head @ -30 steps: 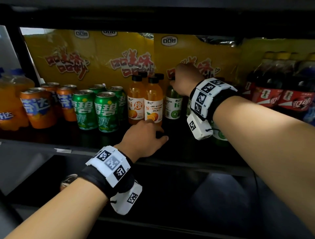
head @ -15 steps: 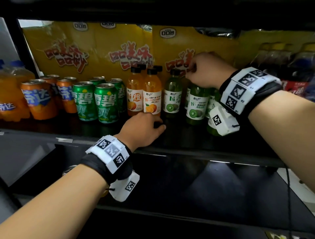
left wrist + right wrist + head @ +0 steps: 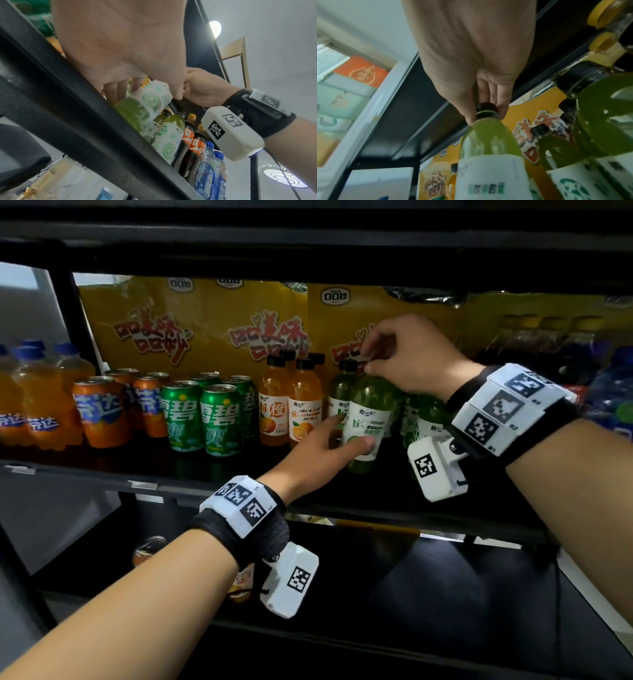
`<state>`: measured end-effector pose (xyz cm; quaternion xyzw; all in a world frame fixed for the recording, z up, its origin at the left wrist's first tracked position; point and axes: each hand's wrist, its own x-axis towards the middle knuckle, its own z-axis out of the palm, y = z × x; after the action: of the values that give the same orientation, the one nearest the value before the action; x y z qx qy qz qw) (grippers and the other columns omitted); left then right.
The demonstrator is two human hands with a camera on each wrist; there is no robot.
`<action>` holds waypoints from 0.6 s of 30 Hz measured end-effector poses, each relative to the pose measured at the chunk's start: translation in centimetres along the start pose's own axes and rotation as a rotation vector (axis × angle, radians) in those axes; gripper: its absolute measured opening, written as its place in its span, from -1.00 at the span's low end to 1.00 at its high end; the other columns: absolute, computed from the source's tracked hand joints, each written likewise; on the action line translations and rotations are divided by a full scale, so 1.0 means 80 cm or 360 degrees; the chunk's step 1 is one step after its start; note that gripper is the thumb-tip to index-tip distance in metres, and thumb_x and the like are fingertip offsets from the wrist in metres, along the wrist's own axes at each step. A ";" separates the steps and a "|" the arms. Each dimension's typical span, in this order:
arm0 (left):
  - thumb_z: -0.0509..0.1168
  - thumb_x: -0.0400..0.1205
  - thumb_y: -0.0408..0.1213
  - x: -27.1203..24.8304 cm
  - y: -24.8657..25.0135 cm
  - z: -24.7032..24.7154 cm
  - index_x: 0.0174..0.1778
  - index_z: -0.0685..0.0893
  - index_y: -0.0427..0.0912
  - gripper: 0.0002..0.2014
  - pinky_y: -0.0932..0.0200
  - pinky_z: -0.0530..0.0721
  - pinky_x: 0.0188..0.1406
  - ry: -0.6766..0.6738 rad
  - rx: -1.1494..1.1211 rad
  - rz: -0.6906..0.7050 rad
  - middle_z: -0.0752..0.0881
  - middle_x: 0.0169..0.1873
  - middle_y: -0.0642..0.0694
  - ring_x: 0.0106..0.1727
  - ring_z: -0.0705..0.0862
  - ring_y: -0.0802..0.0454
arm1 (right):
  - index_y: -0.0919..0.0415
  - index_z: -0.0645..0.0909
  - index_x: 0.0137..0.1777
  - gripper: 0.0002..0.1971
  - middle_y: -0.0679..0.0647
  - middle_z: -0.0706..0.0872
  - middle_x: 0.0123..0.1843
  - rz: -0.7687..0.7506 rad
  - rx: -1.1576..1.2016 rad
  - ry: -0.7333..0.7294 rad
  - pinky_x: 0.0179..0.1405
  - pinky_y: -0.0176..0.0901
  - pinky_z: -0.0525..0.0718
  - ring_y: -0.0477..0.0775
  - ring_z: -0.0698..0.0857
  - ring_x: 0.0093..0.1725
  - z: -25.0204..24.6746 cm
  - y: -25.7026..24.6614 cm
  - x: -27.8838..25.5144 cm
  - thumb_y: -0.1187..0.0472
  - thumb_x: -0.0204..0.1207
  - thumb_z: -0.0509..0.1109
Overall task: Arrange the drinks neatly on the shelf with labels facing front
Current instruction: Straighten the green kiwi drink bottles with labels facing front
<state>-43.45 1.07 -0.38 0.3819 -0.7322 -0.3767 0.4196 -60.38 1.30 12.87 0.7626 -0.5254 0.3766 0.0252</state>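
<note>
A green kiwi drink bottle (image 3: 371,395) with a white label and black cap stands tilted at the front of the shelf (image 3: 171,487), right of the orange juice bottles (image 3: 291,405). My right hand (image 3: 368,364) pinches its cap from above, which the right wrist view shows at the right hand (image 3: 487,109) over the bottle (image 3: 488,135). My left hand (image 3: 356,430) holds the bottle's label, thumb in front and fingers behind; the left wrist view shows the hand (image 3: 147,94) round the bottle (image 3: 145,102). More green bottles (image 3: 424,412) stand behind my right wrist.
Green cans (image 3: 202,416), orange cans (image 3: 99,412) and orange soda bottles (image 3: 30,398) fill the shelf's left. Dark cola bottles (image 3: 534,344) and blue bottles (image 3: 613,392) stand at the right. Yellow snack bags (image 3: 205,330) line the back. The upper shelf (image 3: 308,241) hangs close overhead.
My right hand took a green bottle by its cap and brought it forward and left. My left hand left the shelf edge and took hold of the bottle's label.
</note>
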 end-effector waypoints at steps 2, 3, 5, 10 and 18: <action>0.40 0.55 0.26 -0.005 0.006 0.004 0.52 0.55 0.15 -0.38 0.36 0.67 0.24 0.0006 -0.0182 0.0087 0.77 0.29 0.26 0.31 0.72 0.32 | 0.01 0.76 0.03 -0.85 -0.01 0.80 0.05 -0.0013 0.0117 0.0102 0.07 -0.19 0.73 0.03 0.76 0.10 -0.004 -0.008 -0.005 0.23 0.54 0.62; 0.39 0.59 0.20 -0.007 0.007 0.005 0.44 0.58 0.21 -0.51 0.38 0.69 0.18 0.0043 -0.0242 0.0112 0.79 0.23 0.27 0.26 0.74 0.32 | 0.02 0.77 0.04 -0.86 -0.03 0.80 0.03 -0.0013 0.0169 0.0153 0.01 -0.26 0.72 0.00 0.76 0.08 -0.006 -0.011 -0.009 0.21 0.54 0.62; 0.36 0.64 0.13 -0.010 0.009 0.005 0.30 0.64 0.25 -0.68 0.33 0.71 0.12 0.0127 -0.0290 0.0151 0.82 0.17 0.18 0.17 0.78 0.25 | 0.06 0.77 0.09 -0.82 -0.05 0.81 0.03 -0.0004 0.0257 0.0213 0.07 -0.19 0.77 -0.03 0.78 0.07 -0.005 -0.014 -0.016 0.16 0.53 0.64; 0.32 0.75 0.04 -0.018 0.006 0.007 0.36 0.64 0.14 -0.72 0.19 0.75 0.15 0.0259 -0.0342 0.0251 0.83 0.11 0.14 0.14 0.79 0.21 | -0.02 0.53 0.49 -0.35 -0.09 0.69 0.36 0.0245 0.0576 0.0177 0.30 -0.02 0.71 -0.04 0.67 0.33 0.019 -0.001 -0.042 -0.22 0.47 0.61; 0.35 0.76 -0.18 -0.013 0.002 0.000 0.49 0.58 0.07 -0.64 0.07 0.74 0.30 0.0245 -0.0690 -0.0059 0.80 0.28 0.06 0.29 0.78 0.10 | 0.03 0.59 0.22 -0.60 0.02 0.82 0.15 0.0615 0.1358 -0.0061 -0.12 -0.09 0.81 0.09 0.83 0.18 0.120 0.042 -0.108 -0.21 0.58 0.52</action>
<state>-43.09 2.03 -0.59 0.3238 -0.5929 -0.5027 0.5393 -59.29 2.40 -0.40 0.5998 -0.4563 0.5427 -0.3708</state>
